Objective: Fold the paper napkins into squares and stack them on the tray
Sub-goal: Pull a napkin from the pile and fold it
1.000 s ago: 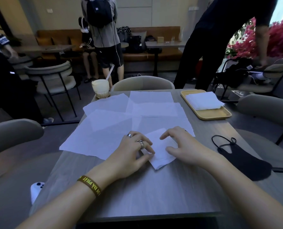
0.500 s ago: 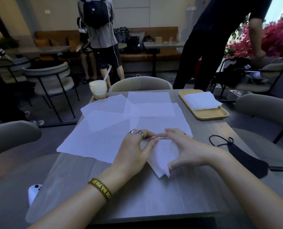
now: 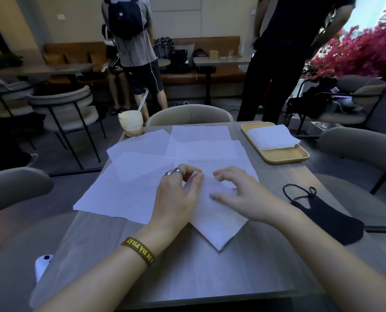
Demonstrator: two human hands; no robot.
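A partly folded white napkin (image 3: 219,224) lies as a diamond on the table, one corner pointing toward me. My left hand (image 3: 178,194), with rings on two fingers, pinches the napkin's far left edge between thumb and curled fingers. My right hand (image 3: 241,197) arches over the far right edge, fingers curled down onto it and the thumb lying on the paper. A wooden tray (image 3: 280,156) at the far right carries a stack of folded napkins (image 3: 273,137). Several unfolded napkins (image 3: 138,176) lie spread and overlapping beyond my hands.
A glass with a pale drink and straw (image 3: 132,123) stands at the table's far left corner. A black face mask (image 3: 329,218) lies right of my right arm. Grey chairs (image 3: 188,114) surround the table. People stand behind it. A white device (image 3: 42,264) lies low at the left.
My hands met at the napkin's far corner half a second ago; now they sit slightly apart along its far edge. The napkin lies a bit closer to me.
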